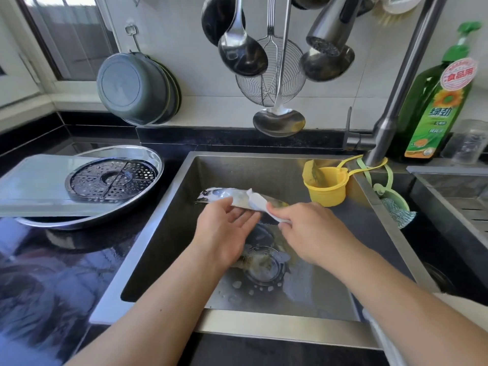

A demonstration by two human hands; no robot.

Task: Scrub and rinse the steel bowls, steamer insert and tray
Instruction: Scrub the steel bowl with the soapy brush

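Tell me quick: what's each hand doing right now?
Left hand: fingers mostly straight, supporting the steel bowl from below.
Right hand: fingers curled round the white cloth, on the bowl.

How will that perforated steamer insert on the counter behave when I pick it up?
The steamer insert looks like stiff, thin metal, so probably light and rigid. It appears wet, so it may be slippery. It sits loose on the steel tray, so it could slide if nudged.
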